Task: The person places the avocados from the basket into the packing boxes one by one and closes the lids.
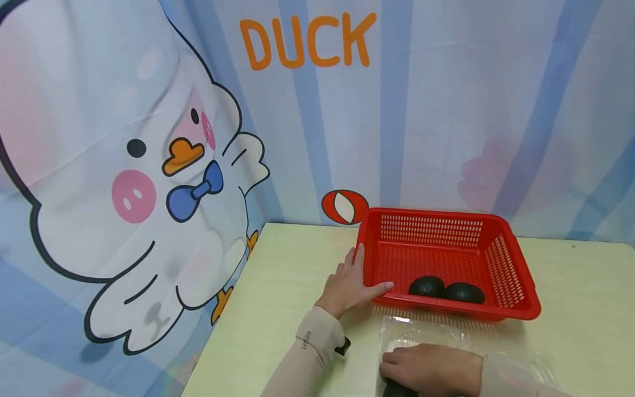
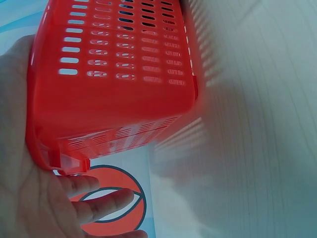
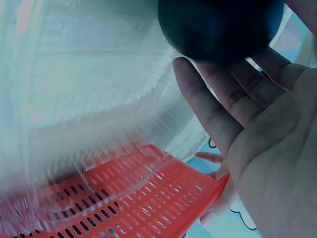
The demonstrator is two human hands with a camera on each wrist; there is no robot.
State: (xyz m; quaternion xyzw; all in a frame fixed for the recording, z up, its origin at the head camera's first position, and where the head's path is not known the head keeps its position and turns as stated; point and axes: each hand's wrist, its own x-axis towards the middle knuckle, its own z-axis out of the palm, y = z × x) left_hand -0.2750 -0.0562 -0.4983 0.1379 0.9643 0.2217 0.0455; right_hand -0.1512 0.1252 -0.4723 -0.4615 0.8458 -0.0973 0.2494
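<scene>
Right hand [image 1: 430,368] is grasping a dark oval [image 1: 399,389] at the clear plastic tray [image 1: 421,332], nearest the wearer. Left hand [image 1: 349,286] is resting, fingers straight, at the red basket [image 1: 426,256]'s near-left corner. Two similar ovals [image 1: 426,286] are lying inside, by its near wall. Duck-print backdrop [image 1: 436,110] is hanging behind the surface [image 1: 297,270].

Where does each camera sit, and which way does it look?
Head: on the head, looking forward and down at the red basket; left fingers, right fingers, sleeves show.
Left wrist: on that wrist, facing the basket's outside; left fingers show.
Right wrist: on that wrist, facing a dark round thing and clear plastic; left and right fingers show.
Head and left wrist share the basket.
</scene>
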